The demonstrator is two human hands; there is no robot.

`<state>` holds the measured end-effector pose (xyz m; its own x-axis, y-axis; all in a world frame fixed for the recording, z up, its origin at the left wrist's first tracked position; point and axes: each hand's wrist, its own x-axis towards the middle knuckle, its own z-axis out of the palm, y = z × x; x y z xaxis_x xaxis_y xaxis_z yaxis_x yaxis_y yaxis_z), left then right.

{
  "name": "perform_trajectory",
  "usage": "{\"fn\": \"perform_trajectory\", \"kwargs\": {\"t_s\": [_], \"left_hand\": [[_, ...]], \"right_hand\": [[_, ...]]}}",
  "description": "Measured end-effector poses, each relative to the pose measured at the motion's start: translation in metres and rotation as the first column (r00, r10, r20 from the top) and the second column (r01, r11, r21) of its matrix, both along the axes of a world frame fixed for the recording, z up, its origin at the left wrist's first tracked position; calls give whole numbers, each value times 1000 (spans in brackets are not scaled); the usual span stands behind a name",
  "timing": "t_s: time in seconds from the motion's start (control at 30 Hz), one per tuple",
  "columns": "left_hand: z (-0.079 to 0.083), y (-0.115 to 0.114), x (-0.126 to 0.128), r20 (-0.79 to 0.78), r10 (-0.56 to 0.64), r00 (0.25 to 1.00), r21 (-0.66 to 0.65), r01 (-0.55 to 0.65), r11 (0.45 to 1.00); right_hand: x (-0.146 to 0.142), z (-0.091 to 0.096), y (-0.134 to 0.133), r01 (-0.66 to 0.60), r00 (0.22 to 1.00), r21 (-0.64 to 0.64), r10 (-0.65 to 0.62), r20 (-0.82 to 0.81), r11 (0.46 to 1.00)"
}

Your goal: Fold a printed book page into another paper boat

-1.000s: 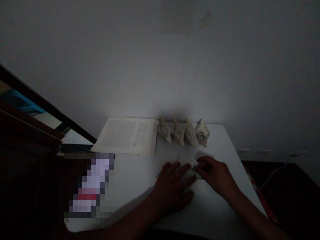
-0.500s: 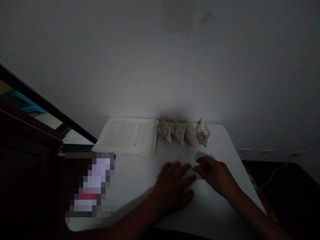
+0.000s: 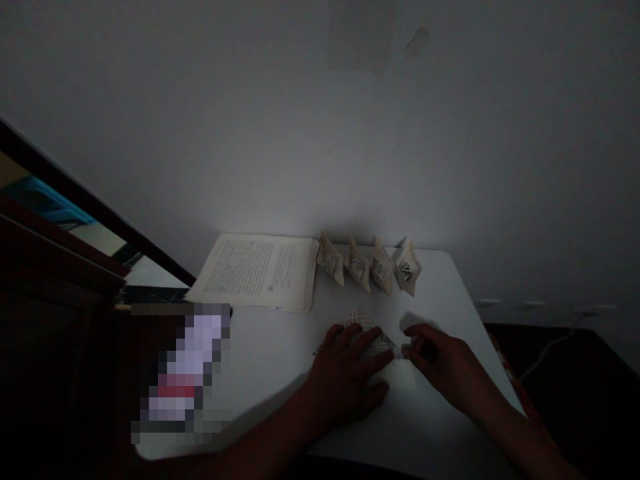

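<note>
A folded piece of printed paper [image 3: 359,320] lies on the white table, its pointed top showing beyond my fingers. Across it my left hand [image 3: 350,367] rests flat, fingers spread, covering much of its lower part. At the paper's right corner is my right hand [image 3: 437,357], with its thumb tip by the point and its index finger bent and apart from the thumb. Behind them several folded paper boats stand in a row, among them the leftmost boat [image 3: 331,260] and the rightmost boat [image 3: 408,268].
An open-paged book [image 3: 245,272] lies at the back left of the table [image 3: 270,360]. A blurred-out phone-like object [image 3: 185,367] is at the left edge. The wall [image 3: 300,133] rises directly behind. A cable [image 3: 545,350] runs at the right.
My right hand has shifted a little to the right and down, and the paper's right corner now shows more, pointing outward. My left hand stays in place on the paper.
</note>
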<state>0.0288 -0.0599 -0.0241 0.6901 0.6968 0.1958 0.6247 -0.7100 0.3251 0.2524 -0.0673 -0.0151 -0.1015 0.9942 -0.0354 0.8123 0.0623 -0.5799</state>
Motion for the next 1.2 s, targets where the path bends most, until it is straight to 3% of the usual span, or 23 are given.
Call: {"fn": "perform_trajectory", "kwargs": {"t_s": [0.53, 0.97, 1.2], "left_hand": [[-4, 0, -1, 7, -10, 1000, 10, 9, 1000], [-2, -1, 2, -16, -11, 1000, -23, 10, 1000], [-4, -2, 2, -21, -11, 1000, -8, 11, 1000]], "right_hand": [[9, -7, 0, 81, 985, -28, -85, -150, 996], [-9, -8, 17, 104, 994, 30, -104, -12, 994], [-21, 1, 27, 165, 975, 23, -167, 145, 986]]}}
